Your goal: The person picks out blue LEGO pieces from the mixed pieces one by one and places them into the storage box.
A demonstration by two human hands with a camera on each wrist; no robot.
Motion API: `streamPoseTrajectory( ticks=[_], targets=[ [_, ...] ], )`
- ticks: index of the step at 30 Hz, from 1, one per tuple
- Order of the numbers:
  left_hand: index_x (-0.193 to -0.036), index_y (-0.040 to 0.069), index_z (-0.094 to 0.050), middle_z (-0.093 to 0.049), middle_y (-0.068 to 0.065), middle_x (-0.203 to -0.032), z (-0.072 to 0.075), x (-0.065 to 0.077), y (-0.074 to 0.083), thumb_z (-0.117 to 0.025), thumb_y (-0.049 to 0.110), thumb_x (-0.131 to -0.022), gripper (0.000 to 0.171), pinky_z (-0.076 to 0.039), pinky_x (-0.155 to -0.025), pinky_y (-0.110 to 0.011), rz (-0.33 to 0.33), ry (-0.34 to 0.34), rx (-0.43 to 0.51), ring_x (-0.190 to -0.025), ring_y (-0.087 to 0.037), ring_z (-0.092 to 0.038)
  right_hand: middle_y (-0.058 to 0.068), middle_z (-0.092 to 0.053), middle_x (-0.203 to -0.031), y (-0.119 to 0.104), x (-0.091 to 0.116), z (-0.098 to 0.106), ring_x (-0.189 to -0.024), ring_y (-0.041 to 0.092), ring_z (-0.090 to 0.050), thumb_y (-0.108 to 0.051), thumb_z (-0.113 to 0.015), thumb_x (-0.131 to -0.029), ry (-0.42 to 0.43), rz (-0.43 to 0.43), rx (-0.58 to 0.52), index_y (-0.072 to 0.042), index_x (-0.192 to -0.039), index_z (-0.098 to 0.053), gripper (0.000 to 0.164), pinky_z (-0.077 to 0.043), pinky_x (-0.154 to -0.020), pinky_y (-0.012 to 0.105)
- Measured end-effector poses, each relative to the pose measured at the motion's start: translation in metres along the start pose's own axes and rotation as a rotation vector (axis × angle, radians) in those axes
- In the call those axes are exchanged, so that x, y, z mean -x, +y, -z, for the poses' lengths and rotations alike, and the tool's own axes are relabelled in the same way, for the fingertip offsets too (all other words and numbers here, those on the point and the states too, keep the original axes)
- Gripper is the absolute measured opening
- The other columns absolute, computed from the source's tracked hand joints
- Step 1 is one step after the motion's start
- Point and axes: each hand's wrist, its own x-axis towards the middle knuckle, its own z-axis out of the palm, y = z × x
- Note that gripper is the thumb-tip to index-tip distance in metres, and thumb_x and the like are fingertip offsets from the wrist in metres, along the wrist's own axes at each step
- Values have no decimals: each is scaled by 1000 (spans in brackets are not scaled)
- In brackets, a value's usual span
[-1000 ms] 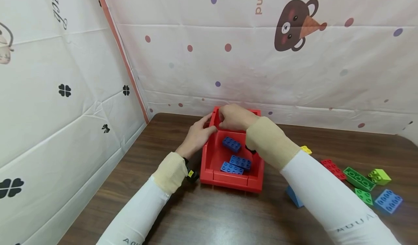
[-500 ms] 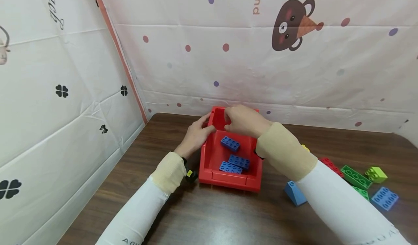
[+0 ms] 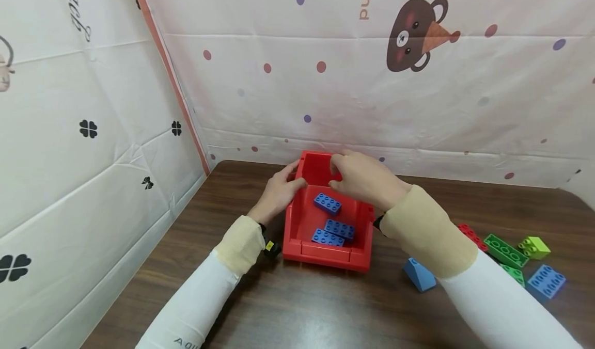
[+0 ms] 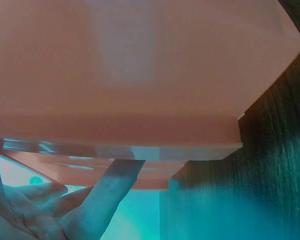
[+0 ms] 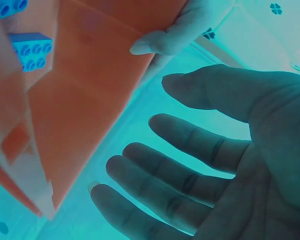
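A red open-front bin stands at the back of the table with three blue toy bricks lying inside. My left hand grips its left side wall, thumb over the rim and fingers along the outside. In the left wrist view, that hand reaches past the bin's outer wall. Over the bin's back right part is my right hand. The right wrist view has the right hand with loosely bent, spread fingers and nothing between them, apart from the bin wall.
Right of the bin lies a blue sloped brick. Farther right are a red brick, a green brick, a lime brick and a light blue brick. A printed curtain hangs behind the table.
My right hand has moved rightward across the back of the bin, away from its left wall. The left hand keeps its grip, and the blue bricks lie as before.
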Motion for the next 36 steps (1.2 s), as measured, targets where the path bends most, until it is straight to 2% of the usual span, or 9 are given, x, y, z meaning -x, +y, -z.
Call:
streamPoseTrajectory(
  ticks=[9,15,22,26,29,33,36],
  targets=[
    [-167,24,-37,-60,-13,-142,0,1,-1,-62,21,-103,69,-65,-81,-44,-7,7,11,-111,-40,-71,18,-65,-118,7,26,4,-94,29,-68,-20,-84,-89,21,-43,5,-1,-123,-66,43,-65,-77,42],
    [-167,25,-35,-59,-11,-143,0,2,-3,-64,21,-102,71,-64,-83,-47,-8,6,28,-111,-40,-71,20,-63,-121,13,41,5,-96,32,-68,-23,-87,-87,44,-55,12,0,-125,-66,49,-65,-77,46],
    [-167,25,-35,-60,-11,-144,0,2,-4,-64,23,-102,71,-63,-86,-49,-17,3,32,-111,-40,-71,18,-63,-112,24,55,2,-92,30,-66,-22,-90,-83,63,-57,12,0,-121,-66,50,-64,-72,44],
    [-167,26,-36,-61,-10,-142,0,2,-3,-64,22,-102,71,-64,-86,-48,-11,8,30,-111,-39,-71,17,-63,-111,29,61,2,-92,29,-66,-22,-90,-82,67,-58,6,0,-124,-66,53,-65,-73,45],
    [-167,25,-37,-60,-11,-142,0,2,-3,-63,22,-102,70,-64,-85,-49,-8,11,23,-112,-40,-71,20,-63,-116,33,66,0,-96,33,-67,-24,-90,-83,71,-64,-1,2,-128,-65,58,-65,-76,49],
    [-166,25,-37,-60,-10,-142,0,2,-1,-63,23,-101,70,-64,-85,-48,4,14,17,-113,-39,-71,22,-63,-121,41,73,-3,-96,33,-67,-27,-88,-85,72,-74,-19,1,-126,-66,54,-65,-76,50],
    [-167,26,-36,-61,-10,-141,0,2,-1,-64,23,-101,71,-64,-85,-47,7,14,21,-111,-39,-71,21,-64,-117,48,78,-5,-92,30,-66,-27,-86,-86,72,-70,-22,0,-121,-67,48,-64,-74,49]
  ],
)
